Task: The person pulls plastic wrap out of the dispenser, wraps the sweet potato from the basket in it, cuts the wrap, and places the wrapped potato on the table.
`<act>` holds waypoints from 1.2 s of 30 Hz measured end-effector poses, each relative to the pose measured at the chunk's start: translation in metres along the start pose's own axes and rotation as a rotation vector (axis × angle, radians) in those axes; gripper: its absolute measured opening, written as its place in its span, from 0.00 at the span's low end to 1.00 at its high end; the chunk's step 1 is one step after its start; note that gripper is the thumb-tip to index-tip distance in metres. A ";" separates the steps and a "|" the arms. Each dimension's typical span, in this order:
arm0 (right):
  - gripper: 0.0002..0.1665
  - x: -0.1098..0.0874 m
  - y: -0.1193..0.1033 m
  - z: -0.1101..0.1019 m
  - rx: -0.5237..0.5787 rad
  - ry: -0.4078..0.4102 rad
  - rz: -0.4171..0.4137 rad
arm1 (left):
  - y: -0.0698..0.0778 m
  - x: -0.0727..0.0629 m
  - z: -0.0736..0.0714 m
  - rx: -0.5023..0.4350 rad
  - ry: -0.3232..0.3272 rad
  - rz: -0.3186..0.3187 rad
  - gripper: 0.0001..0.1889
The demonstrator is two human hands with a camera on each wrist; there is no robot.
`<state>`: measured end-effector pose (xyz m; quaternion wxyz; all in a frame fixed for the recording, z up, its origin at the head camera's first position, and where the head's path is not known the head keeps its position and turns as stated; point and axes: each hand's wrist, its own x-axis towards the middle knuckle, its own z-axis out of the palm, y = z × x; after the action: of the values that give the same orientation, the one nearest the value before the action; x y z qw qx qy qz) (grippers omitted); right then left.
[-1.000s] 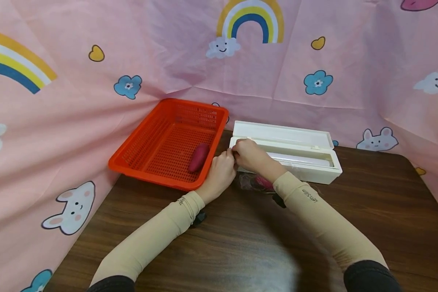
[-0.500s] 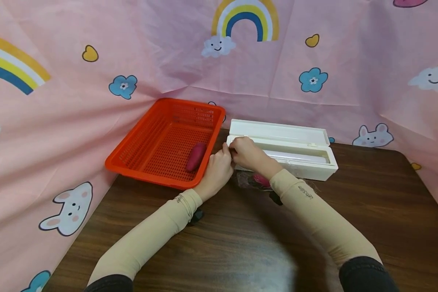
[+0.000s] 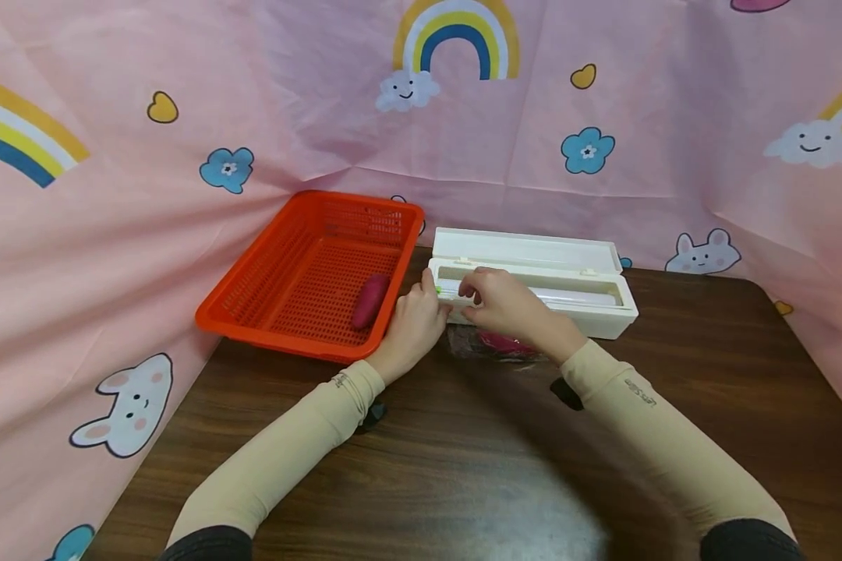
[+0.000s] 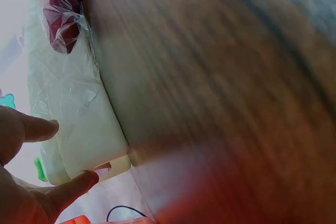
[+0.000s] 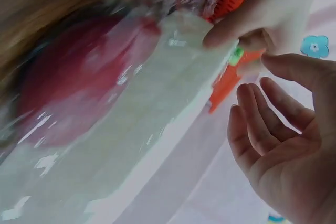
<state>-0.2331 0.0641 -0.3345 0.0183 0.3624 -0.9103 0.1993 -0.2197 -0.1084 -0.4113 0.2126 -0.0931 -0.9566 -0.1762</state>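
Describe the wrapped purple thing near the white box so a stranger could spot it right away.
On the brown table, find the long white wrap dispenser beside the orange basket. Against its front wall lies a purple sweet potato under clear film; the other sweet potato lies bare inside the basket.

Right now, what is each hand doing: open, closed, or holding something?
Left hand: fingers pinch the left end of the white box.
Right hand: open, fingers loosely curled over the box's front, gripping nothing visible.

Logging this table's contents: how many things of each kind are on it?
Sweet potato: 2 (one in the basket, one film-wrapped by the dispenser)
Orange basket: 1
White film dispenser: 1
Total: 4
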 end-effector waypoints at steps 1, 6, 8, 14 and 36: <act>0.14 -0.010 0.002 -0.004 -0.011 0.010 0.006 | 0.000 0.000 -0.001 -0.019 -0.011 -0.015 0.36; 0.17 -0.061 0.024 -0.011 -0.104 0.128 0.038 | 0.004 -0.002 -0.008 -0.126 -0.077 -0.105 0.42; 0.19 -0.080 0.036 -0.009 -0.149 0.184 0.058 | 0.005 -0.003 -0.012 -0.171 -0.117 -0.144 0.46; 0.30 -0.116 0.063 0.004 -0.227 0.249 0.025 | 0.007 -0.013 -0.021 -0.295 -0.181 -0.266 0.50; 0.36 -0.099 0.067 0.045 -0.246 0.153 -0.091 | 0.016 -0.023 -0.014 -0.387 -0.223 -0.046 0.16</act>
<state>-0.1997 0.1554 -0.4170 0.1408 0.3821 -0.9064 0.1122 -0.1895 -0.1010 -0.4050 0.0797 -0.1292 -0.9243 -0.3501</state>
